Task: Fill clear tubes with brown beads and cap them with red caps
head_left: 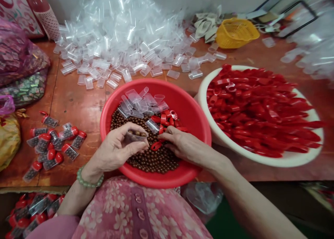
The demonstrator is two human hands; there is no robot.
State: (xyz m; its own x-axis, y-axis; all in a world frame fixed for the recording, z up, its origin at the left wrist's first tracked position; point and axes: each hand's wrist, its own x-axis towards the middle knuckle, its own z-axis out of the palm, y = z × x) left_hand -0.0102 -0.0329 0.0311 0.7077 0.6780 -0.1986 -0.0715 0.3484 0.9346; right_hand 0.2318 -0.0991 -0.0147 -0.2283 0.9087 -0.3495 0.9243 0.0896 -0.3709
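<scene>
From my head camera: my left hand (pixel 117 150) pinches a clear tube (pixel 135 136) (brown beads inside) above the red basin (pixel 193 117). My right hand (pixel 182 145), just beside it, nips a red cap (pixel 156 146) at its fingertips.

The bag of capped tubes (pixel 28 211) is cut off at the lower left corner. The items (pixel 308 33) at the bench's far right are blurred. The left hand's (pixel 117 150) fingers partly hide the clear tube (pixel 135 136).
</scene>
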